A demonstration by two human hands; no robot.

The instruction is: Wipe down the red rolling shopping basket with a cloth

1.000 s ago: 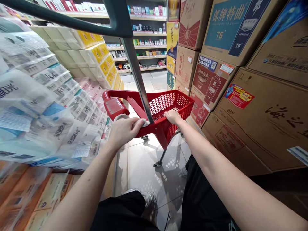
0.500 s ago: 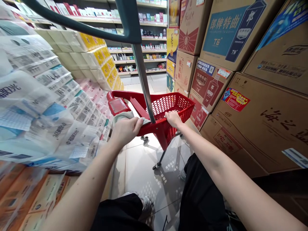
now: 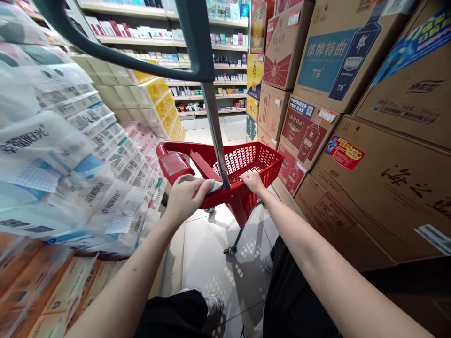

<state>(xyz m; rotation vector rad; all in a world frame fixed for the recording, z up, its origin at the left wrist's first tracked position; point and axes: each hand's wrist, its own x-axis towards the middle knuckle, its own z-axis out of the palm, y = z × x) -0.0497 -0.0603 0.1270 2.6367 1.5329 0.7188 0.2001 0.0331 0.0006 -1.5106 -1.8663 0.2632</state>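
— How are the fingers seen from the head?
— The left hand (image 3: 186,199) is curled shut over a grey cloth (image 3: 214,186) on the rim of the red cart (image 3: 246,159); the right hand (image 3: 252,181) is closed on that rim; both arms are stretched forward.
— And the cart?
— It is stood between tissue packs (image 3: 105,155) and cartons (image 3: 369,188).

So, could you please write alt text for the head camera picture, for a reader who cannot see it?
A person's left hand and right hand grip the near rim of a small red cart in a shop aisle; the left one holds a grey cloth against it. On the left stand wrapped paper packs, on the right cardboard boxes.
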